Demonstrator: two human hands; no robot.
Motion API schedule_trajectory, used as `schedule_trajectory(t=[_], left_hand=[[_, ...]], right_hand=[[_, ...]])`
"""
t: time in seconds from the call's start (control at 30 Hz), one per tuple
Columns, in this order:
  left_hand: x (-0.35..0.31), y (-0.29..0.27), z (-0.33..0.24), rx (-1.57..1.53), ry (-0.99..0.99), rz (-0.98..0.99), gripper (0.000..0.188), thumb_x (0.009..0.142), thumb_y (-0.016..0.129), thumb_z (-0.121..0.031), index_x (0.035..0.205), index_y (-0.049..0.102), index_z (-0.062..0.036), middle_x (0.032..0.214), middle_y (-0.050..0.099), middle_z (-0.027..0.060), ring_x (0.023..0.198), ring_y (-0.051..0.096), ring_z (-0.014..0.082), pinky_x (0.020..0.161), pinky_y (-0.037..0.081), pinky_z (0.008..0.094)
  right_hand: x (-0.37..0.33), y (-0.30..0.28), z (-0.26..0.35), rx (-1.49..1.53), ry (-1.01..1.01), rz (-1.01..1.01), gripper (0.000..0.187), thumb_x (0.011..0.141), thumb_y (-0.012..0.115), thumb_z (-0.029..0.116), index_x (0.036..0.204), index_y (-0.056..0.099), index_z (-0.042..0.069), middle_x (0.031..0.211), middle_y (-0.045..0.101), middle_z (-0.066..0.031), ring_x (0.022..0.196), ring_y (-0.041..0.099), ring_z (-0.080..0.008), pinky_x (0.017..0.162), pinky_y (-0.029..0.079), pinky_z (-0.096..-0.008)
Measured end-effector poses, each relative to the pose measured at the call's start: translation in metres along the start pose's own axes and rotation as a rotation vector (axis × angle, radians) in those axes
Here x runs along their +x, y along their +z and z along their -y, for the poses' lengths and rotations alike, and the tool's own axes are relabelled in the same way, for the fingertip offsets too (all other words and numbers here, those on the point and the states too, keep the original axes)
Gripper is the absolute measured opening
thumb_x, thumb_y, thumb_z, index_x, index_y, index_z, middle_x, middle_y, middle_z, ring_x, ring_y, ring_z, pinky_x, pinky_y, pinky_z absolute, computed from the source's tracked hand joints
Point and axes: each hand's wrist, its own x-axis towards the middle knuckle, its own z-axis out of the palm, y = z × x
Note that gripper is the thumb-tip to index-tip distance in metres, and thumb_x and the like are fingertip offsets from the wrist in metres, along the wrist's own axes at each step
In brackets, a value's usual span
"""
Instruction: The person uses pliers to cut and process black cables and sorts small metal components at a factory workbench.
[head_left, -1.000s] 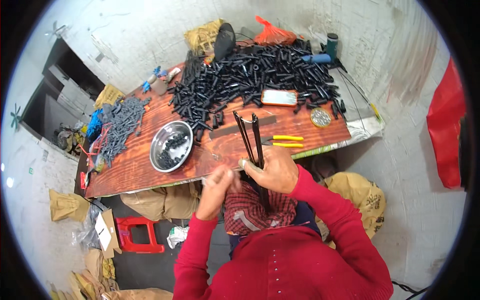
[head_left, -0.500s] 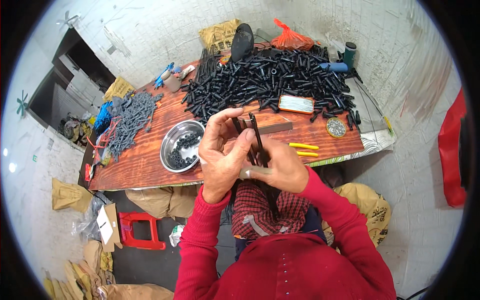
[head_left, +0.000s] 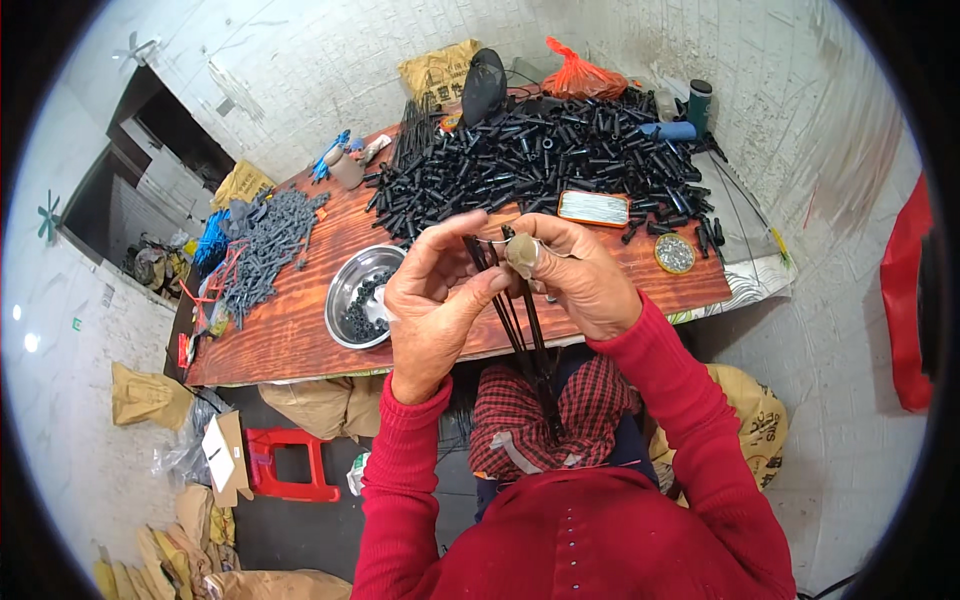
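Above my lap, a bundle of slender black rods (head_left: 533,335) stands nearly upright, spread at the top and drawn together lower down. My left hand (head_left: 432,305) is closed around the rods from the left, thumb tip pressed against them. My right hand (head_left: 590,275) pinches at the top of the right-hand rods, its thumb in a tan cover (head_left: 521,255). A thin pale wire (head_left: 488,241) spans the rod tops and runs into that pinch. The right fingertips are partly hidden behind the thumb. The lower rod ends rest on a red-and-black checked cloth (head_left: 500,415) over my lap.
On the wooden table (head_left: 290,335) are a metal bowl (head_left: 333,318) of small black rings, a heap of black tubular parts (head_left: 540,160), grey parts (head_left: 268,245), an orange-rimmed tray (head_left: 594,208) of pins and a round tin (head_left: 675,254). A red stool (head_left: 292,490) stands lower left.
My right hand has risen from the lower part of the rods to their tops, and its covered thumb now presses there. My left hand keeps its hold, slightly shifted left.
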Motion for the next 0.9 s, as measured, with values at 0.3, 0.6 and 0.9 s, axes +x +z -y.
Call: schedule_trajectory(t=[0.3,0.6,0.9], left_hand=[[-0.001,-0.011,0.005,-0.049,-0.025,0.009,0.04,0.082,0.071,0.008,0.12,0.059,0.002,0.103,0.066,0.0068,0.093,0.063,0.0111,0.083,0.052,0.0235],[0.008,-0.028,0.006,-0.121,-0.035,0.024,0.016,0.085,0.071,0.003,0.1,0.068,0.0018,0.097,0.068,0.0058,0.088,0.064,0.0121,0.081,0.052,0.0242],[0.01,-0.027,-0.005,-0.167,-0.149,0.029,0.04,0.081,0.071,0.008,0.12,0.061,0.0036,0.091,0.068,0.0081,0.081,0.067,0.0145,0.078,0.054,0.0258]], right_hand=[[0.01,0.001,-0.016,0.293,0.0,0.005,0.014,0.088,0.072,0.01,0.096,0.061,0.01,0.1,0.066,-0.0011,0.089,0.062,-0.0089,0.075,0.05,-0.0217],[0.01,0.013,-0.023,0.298,-0.046,-0.024,0.014,0.087,0.073,0.011,0.095,0.063,0.008,0.091,0.063,0.0027,0.081,0.059,-0.006,0.072,0.049,-0.0218],[0.014,-0.015,-0.034,0.437,0.093,0.114,0.031,0.089,0.071,0.017,0.117,0.065,0.007,0.107,0.069,-0.0047,0.095,0.066,-0.016,0.082,0.055,-0.0297]])
